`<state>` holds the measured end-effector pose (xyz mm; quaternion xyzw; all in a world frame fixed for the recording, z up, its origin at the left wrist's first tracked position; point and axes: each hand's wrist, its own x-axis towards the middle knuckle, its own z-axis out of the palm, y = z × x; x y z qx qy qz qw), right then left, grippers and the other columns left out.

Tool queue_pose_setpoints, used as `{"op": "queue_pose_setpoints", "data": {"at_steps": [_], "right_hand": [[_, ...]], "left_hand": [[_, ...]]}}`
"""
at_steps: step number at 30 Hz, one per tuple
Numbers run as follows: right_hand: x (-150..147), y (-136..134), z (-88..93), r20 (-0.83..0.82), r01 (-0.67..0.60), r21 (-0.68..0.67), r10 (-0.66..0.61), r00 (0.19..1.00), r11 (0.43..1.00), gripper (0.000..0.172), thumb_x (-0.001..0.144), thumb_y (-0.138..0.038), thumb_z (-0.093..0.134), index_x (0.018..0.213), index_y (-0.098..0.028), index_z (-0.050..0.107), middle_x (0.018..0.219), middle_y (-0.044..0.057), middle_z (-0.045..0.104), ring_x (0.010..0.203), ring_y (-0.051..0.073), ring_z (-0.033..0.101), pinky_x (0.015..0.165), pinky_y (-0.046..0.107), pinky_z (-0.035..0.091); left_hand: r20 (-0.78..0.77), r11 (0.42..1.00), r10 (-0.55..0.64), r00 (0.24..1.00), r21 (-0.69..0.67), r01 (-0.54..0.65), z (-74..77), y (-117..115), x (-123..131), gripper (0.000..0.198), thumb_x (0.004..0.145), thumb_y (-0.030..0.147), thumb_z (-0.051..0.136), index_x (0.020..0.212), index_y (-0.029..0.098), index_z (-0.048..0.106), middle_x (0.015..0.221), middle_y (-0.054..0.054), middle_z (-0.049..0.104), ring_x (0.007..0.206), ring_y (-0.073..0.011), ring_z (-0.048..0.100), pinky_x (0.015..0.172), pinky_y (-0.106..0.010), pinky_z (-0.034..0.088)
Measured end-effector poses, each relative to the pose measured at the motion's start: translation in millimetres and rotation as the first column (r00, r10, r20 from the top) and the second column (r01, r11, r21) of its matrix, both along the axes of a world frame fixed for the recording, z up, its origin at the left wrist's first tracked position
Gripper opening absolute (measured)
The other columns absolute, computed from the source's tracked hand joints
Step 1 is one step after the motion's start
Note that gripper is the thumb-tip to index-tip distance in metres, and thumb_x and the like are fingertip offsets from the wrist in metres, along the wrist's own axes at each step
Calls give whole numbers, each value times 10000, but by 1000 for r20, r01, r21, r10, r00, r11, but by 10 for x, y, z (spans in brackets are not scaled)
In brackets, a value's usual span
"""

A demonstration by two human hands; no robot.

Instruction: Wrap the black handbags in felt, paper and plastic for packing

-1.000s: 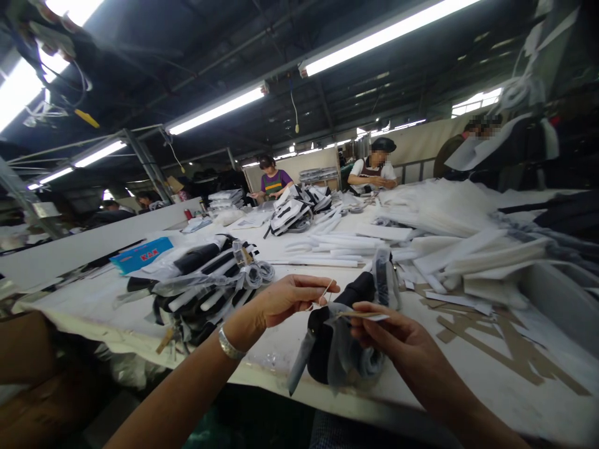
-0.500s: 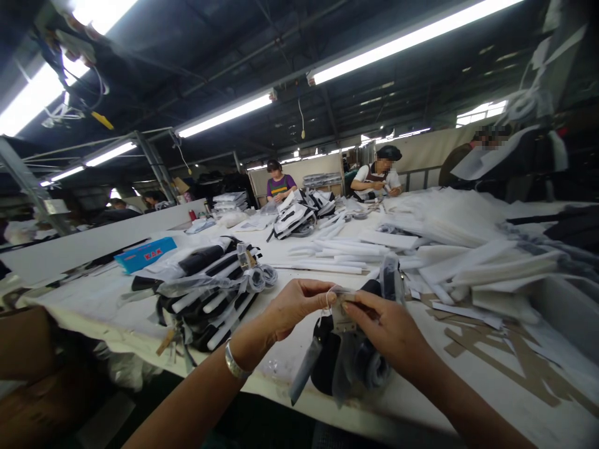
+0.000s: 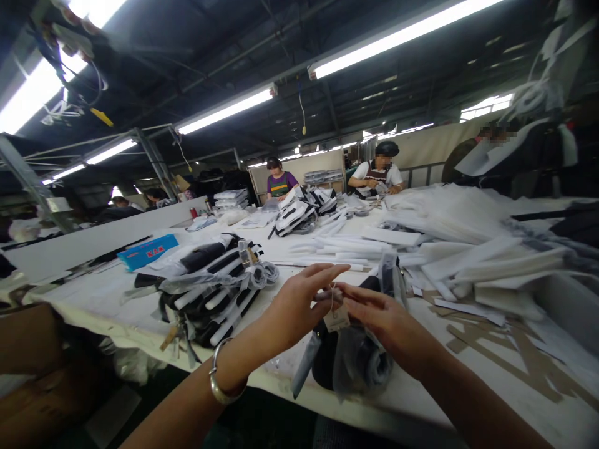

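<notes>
A small pale hang tag (image 3: 337,319) dangles on a thin white string loop between my hands, over a bundle. My left hand (image 3: 292,308), with a silver bangle at the wrist, has its index finger stretched out; its thumb and a lower finger pinch at the string. From the other side, the fingers of my right hand (image 3: 381,315) close at the tag's upper edge, their exact grip partly hidden. Beneath lies a black bundle (image 3: 325,362) with clear plastic wrap and a grey coiled strap (image 3: 377,365).
Left on the white table (image 3: 107,299) are a stack of black-and-white wrapped bundles (image 3: 210,287) and a blue box (image 3: 147,252). White foam strips (image 3: 486,268) and brown card strips (image 3: 510,349) lie to the right. Co-workers (image 3: 282,182) are at work across the table.
The left index finger has lifted and straightened away from its earlier pinch. The tag now hangs lower on its string, and my right fingers have straightened somewhat.
</notes>
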<state>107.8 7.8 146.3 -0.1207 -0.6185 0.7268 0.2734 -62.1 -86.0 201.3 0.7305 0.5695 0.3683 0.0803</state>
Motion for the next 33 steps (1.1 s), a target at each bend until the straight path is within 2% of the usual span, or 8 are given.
{"op": "queue_pose_setpoints", "data": {"at_steps": [3, 8, 12, 20, 23, 25, 29, 33], "right_hand": [[3, -69, -25, -96, -20, -227, -1, 995, 974, 330, 869, -408, 713, 1151, -236, 719, 1109, 61, 714, 1055, 204, 642, 1038, 346, 431], [9, -109, -112, -123, 94, -254, -128, 984, 963, 213, 795, -398, 792, 898, -225, 722, 893, 13, 704, 856, 156, 651, 826, 259, 514], [36, -83, -267, -67, 296, 76, -292, 954, 952, 238, 798, -418, 776, 906, -212, 726, 949, 29, 689, 916, 183, 658, 877, 292, 529], [-45, 84, -600, -118, 356, 656, -376, 919, 665, 291, 928, -296, 619, 1199, -268, 719, 1223, 46, 713, 1167, 237, 642, 1083, 417, 472], [-87, 131, -599, -144, 359, 689, -366, 919, 630, 291, 945, -269, 584, 1200, -262, 724, 1203, 42, 726, 1118, 223, 675, 1044, 393, 514], [-91, 151, -569, -146, 348, 708, -355, 923, 614, 286, 940, -262, 592, 1192, -267, 728, 1191, 33, 732, 1103, 218, 683, 1022, 381, 531], [30, 216, -523, -116, 281, 768, -308, 944, 575, 272, 930, -275, 614, 1176, -272, 730, 1167, 12, 742, 1099, 205, 685, 1017, 357, 533], [390, 355, -617, -137, 405, 757, -482, 865, 513, 271, 935, -369, 595, 1137, -259, 737, 1156, 24, 745, 1092, 224, 689, 1010, 362, 527]], "left_hand": [[78, 997, 67, 995, -30, -65, -42, -20, -4, 692, 842, 91, 628, 1459, 352, 456, 1317, -42, 598, 872, -119, 644, 789, -252, 558], [319, 985, 89, 944, -170, -35, -66, 18, -56, 759, 825, 168, 703, 1506, 288, 387, 977, -8, 692, 817, -125, 643, 738, -229, 540], [410, 986, 146, 900, -134, -99, 3, 22, -70, 728, 810, 209, 736, 1474, 243, 441, 916, -6, 706, 776, -126, 653, 712, -225, 537], [148, 919, 250, 957, 276, -282, 213, -356, 144, 522, 876, 175, 687, 1372, 269, 553, 914, 9, 719, 812, -131, 695, 812, -250, 574], [-245, 912, 158, 956, 407, -47, -101, -546, 382, 461, 928, 116, 598, 1364, 257, 539, 890, -5, 722, 779, -137, 682, 794, -268, 581], [-537, 926, -119, 835, 244, 289, -428, -595, 519, 408, 982, 122, 498, 1367, 253, 524, 843, -7, 709, 735, -120, 670, 771, -235, 581], [-608, 941, -194, 770, 106, 321, -916, -569, 539, 302, 981, 109, 505, 1265, 187, 571, 785, -16, 713, 713, -125, 667, 715, -219, 582], [-434, 950, -141, 890, 193, 244, -1048, -674, 337, 374, 956, 102, 536, 1322, 182, 541, 1102, -80, 742, 949, -164, 698, 881, -286, 581]]}}
